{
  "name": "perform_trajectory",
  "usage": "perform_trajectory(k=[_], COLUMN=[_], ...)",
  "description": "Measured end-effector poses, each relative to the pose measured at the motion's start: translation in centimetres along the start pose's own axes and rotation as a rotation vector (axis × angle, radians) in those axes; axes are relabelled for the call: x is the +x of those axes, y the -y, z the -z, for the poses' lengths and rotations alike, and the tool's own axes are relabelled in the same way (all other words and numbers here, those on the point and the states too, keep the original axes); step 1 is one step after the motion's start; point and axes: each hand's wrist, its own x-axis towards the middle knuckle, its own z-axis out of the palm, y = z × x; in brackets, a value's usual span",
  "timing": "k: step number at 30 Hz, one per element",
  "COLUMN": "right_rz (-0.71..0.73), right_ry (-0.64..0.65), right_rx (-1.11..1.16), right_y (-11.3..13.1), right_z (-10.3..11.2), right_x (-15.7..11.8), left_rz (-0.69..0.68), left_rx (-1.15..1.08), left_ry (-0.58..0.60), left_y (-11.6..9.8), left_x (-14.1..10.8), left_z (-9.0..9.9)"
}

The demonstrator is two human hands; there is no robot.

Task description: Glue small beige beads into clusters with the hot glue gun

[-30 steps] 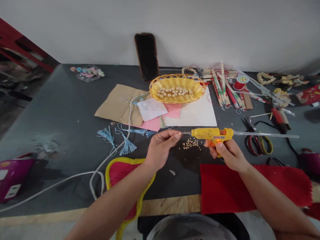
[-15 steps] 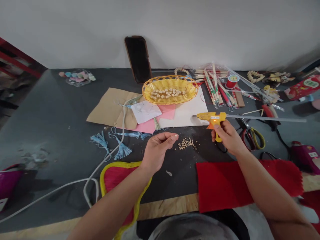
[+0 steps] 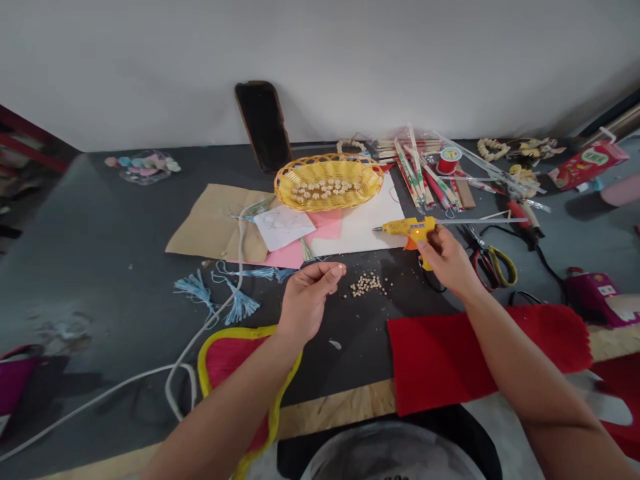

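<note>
right hand (image 3: 449, 261) grips a lit yellow glue gun (image 3: 407, 230) with its nozzle (image 3: 375, 229) over the white card (image 3: 350, 237), left hand (image 3: 305, 300) pinched shut on something too small to tell near a bead pile (image 3: 367, 285); a slip could drip hot glue on card or fingers.

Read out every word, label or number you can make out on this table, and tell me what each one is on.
No words or numbers can be read with certainty. The red box has a green-and-white oval label, too blurred to read. The white tag on the magenta bag is too small to read, as is the marking on the red thread spool. The yellow hot glue gun shows nothing legible.
</note>
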Motion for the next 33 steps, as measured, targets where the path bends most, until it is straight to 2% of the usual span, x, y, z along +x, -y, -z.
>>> perform_trajectory(k=[4, 8, 11, 13, 15, 18, 20, 26, 30, 33], right_rz=[0.016, 0.018, 0.191, 0.33, 0.388, 0.357, 0.302, 0.21, 0.251, 0.335], right_ry=[0.03, 0.03, -0.012, 0.003, 0.087, 0.274, 0.336, 0.355, 0.329, 0.233], right_rx=[-0.215, -0.447, -0.596, -0.587, -0.552, -0.604, -0.682, -0.798, -0.768, -0.627], right_y=[0.6, 1.3, 2.4, 3.4, 4.3, 5.1, 5.3, 5.3, 4.9, 4.7], right_z=[0.1, 1.2, 1.9, 1.7, 0.9, -1.0, -2.1, -3.2, -3.4, -3.6], right_x=[-0.2, -0.5, -1.1, -1.7, -2.3, -3.0, -3.1, -2.9, -2.9, -3.0], left_rz=[-0.018, -0.015, -0.013, -0.015, -0.019, -0.026, -0.029, -0.053, -0.06, -0.072], left_rx=[-0.01, -0.018, -0.012, 0.002, 0.02, 0.037, 0.048, 0.114, 0.162, 0.205], left_ry=[-0.006, -0.013, -0.005, 0.005, 0.012, 0.017, 0.023, 0.046, 0.067, 0.073], left_y=[-0.1, -0.1, 0.1, 0.3, 0.4, 0.5, 0.4, 0.2, 0.2, 0.3], left_x=[0.1, 0.2, 0.2, 0.1, 0.1, 0.0, -0.1, -0.4, -0.5, -0.7], left_z=[0.0, 0.1, 0.1, 0.1, 0.1, 0.0, 0.0, -0.3, -0.4, -0.4])
